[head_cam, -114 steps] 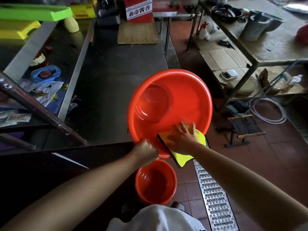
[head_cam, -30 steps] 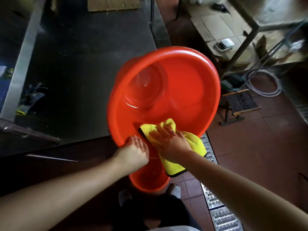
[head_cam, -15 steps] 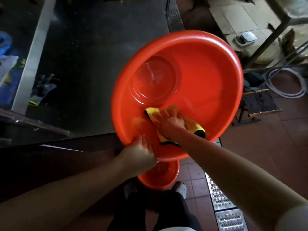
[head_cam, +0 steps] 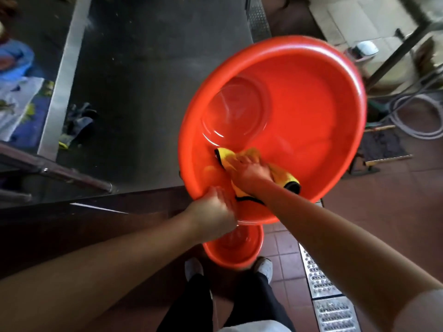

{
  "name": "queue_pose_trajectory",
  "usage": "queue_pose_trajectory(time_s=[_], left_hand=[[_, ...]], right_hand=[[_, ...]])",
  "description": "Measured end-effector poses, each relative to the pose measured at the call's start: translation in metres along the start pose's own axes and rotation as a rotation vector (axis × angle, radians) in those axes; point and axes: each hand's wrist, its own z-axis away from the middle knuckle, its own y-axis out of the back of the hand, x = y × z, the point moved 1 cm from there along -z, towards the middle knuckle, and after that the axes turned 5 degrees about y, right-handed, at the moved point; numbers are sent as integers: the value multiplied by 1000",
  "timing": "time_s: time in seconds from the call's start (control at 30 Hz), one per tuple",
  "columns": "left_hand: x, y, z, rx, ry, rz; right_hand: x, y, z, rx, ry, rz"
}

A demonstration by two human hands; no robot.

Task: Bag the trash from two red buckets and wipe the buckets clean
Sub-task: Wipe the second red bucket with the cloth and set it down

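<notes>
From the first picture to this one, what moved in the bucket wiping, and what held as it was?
The right hand carried the yellow cloth from the near rim of the tilted bucket down onto its inner wall, toward the bottom. The left hand kept gripping the near rim, and the second bucket stayed on the floor by the feet.

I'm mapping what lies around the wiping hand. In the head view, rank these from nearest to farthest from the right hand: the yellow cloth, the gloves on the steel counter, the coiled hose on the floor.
From the right hand:
1. Yellow cloth, under its fingers.
2. Coiled hose, far right.
3. Gloves, far left; nearly tied with the hose.
</notes>
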Motion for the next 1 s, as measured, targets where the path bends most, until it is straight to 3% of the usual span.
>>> queue_pose_trajectory(time_s=[0.23,0.5,0.77,1.0], left_hand=[[-5,3,8,-53,-16,-60],[-14,5,11,-50,-43,-90],[-30,-2,17,-67,-79,-7],[-77,0,43,-80,-163,-127]], right_hand=[[-3,-6,103,63,77,22],[-5,-2,139,-8,214,104],[14,17,140,9,370,373],[21,43,152,106,423,704]])
